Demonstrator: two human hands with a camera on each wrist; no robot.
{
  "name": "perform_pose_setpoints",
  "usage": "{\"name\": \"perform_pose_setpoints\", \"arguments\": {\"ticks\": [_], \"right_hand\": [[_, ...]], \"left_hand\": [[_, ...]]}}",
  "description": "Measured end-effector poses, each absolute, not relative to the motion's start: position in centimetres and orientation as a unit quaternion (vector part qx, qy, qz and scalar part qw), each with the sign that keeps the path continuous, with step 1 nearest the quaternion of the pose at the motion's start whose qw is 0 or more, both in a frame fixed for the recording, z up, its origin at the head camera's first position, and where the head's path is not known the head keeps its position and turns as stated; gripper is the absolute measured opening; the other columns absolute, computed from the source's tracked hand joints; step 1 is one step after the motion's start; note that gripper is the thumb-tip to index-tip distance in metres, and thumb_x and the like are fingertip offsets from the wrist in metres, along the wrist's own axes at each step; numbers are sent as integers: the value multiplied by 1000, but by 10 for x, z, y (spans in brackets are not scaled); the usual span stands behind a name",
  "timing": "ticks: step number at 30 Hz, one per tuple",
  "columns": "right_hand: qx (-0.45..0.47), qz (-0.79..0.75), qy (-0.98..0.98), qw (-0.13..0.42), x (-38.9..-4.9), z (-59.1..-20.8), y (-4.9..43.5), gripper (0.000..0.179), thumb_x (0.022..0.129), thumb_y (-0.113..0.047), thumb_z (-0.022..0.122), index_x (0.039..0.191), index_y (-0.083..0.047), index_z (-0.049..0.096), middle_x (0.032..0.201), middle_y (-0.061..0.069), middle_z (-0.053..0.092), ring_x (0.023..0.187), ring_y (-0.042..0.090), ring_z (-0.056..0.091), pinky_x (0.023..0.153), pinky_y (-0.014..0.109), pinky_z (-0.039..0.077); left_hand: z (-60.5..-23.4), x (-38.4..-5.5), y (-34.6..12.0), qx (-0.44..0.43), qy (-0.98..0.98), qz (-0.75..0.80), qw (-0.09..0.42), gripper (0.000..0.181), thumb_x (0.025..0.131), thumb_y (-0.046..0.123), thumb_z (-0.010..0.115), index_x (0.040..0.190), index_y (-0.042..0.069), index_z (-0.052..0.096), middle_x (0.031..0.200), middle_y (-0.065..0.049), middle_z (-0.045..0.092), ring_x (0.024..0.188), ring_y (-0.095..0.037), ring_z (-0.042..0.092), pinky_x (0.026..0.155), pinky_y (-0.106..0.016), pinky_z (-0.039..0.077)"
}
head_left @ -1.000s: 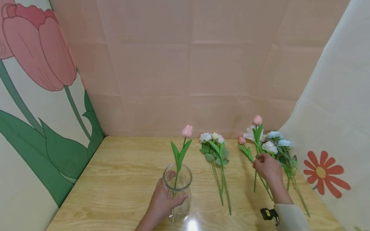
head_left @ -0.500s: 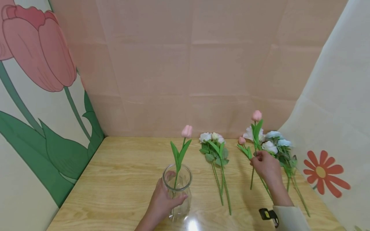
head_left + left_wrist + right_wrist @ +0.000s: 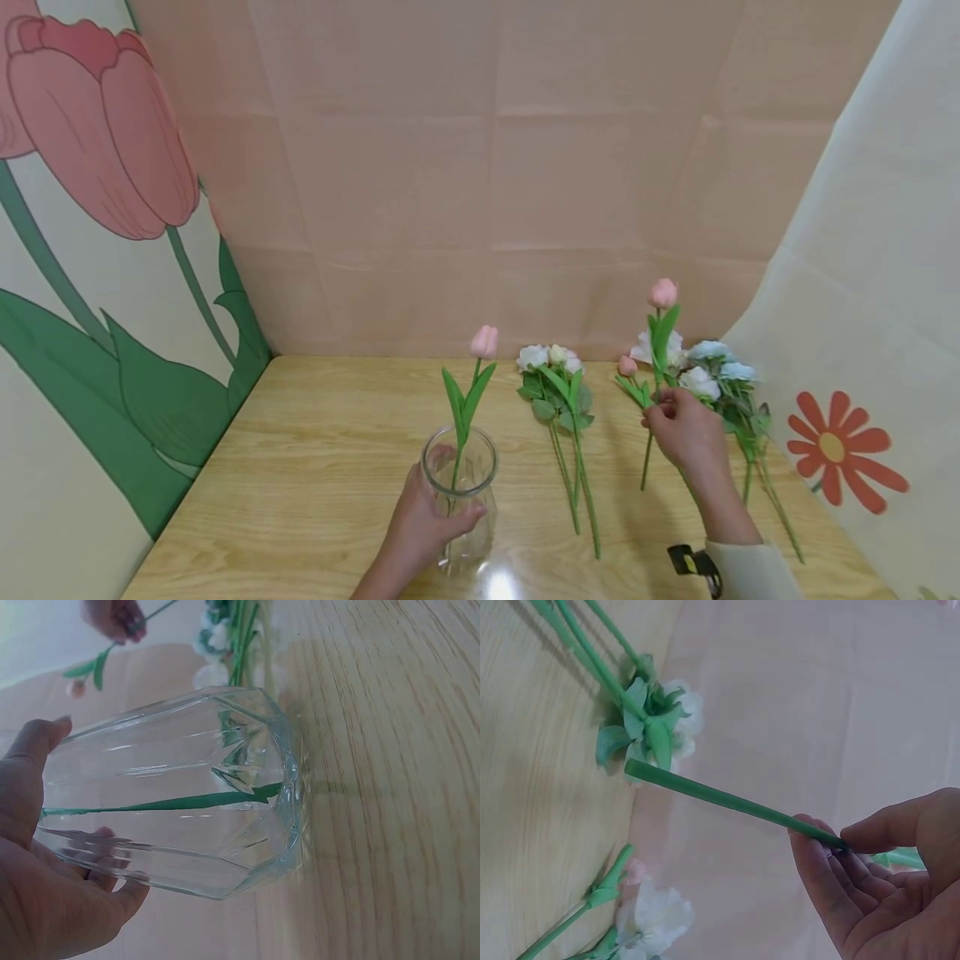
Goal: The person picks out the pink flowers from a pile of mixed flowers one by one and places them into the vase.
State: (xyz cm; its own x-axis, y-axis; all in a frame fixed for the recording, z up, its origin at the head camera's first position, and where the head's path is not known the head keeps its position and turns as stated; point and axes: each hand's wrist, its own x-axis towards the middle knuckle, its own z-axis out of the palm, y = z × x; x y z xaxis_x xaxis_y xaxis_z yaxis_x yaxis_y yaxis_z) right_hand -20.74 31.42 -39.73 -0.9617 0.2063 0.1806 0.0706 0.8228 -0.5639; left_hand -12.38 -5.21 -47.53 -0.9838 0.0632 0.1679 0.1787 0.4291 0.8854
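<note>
A clear faceted glass vase (image 3: 480, 533) stands upright on the wooden table, and my left hand (image 3: 423, 517) grips its side with thumb and fingers around it. Inside leans one pink tulip (image 3: 484, 342), its green stem (image 3: 180, 802) reaching to near the vase's base in the left wrist view. My right hand (image 3: 690, 433) pinches the stem (image 3: 720, 798) of another pink tulip (image 3: 663, 293) between thumb and fingers. That tulip is held upright above the table, its cut end free in the right wrist view.
A bunch of white flowers (image 3: 534, 358) with green stems lies right of the vase. Farther right lie a small pink tulip (image 3: 627, 365), a white rose (image 3: 700, 382) and pale blue flowers (image 3: 738, 371). A pink backdrop (image 3: 480, 208) hangs behind the table (image 3: 315, 467).
My right hand has lifted the pink tulip slightly and moved it a little to the left. The left hand and the vase have stayed in place.
</note>
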Motion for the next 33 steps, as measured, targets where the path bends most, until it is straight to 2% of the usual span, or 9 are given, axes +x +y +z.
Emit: {"name": "perform_pose_setpoints", "arguments": {"ticks": [11,17,25,33], "right_hand": [[-38,299,-940,161,-198,-388,295,32,100,-23,57,121,0,59,99,13,76,90,33,71,60,31,49],[-29,316,-934,162,-193,-382,286,31,101,-26,57,120,-2,60,99,11,76,89,32,71,60,31,48],[-19,331,-927,179,-188,-375,273,27,100,-22,56,119,-2,60,98,11,77,89,31,72,58,29,49],[4,333,-919,210,-182,-371,259,20,100,-18,58,115,-5,61,93,9,77,84,28,74,51,26,47]], "left_hand": [[-476,-124,-52,-74,-843,-529,59,87,74,44,88,144,18,44,139,-18,51,127,-42,52,98,-68,46],[-477,-124,-52,-76,-842,-531,60,86,75,43,88,144,18,43,138,-18,51,127,-42,52,98,-68,46],[-479,-126,-52,-75,-840,-533,63,84,75,44,88,142,18,44,138,-19,51,127,-41,52,100,-67,45],[-478,-126,-52,-69,-842,-532,59,85,75,41,88,143,18,44,139,-19,50,128,-42,51,100,-67,44]]}}
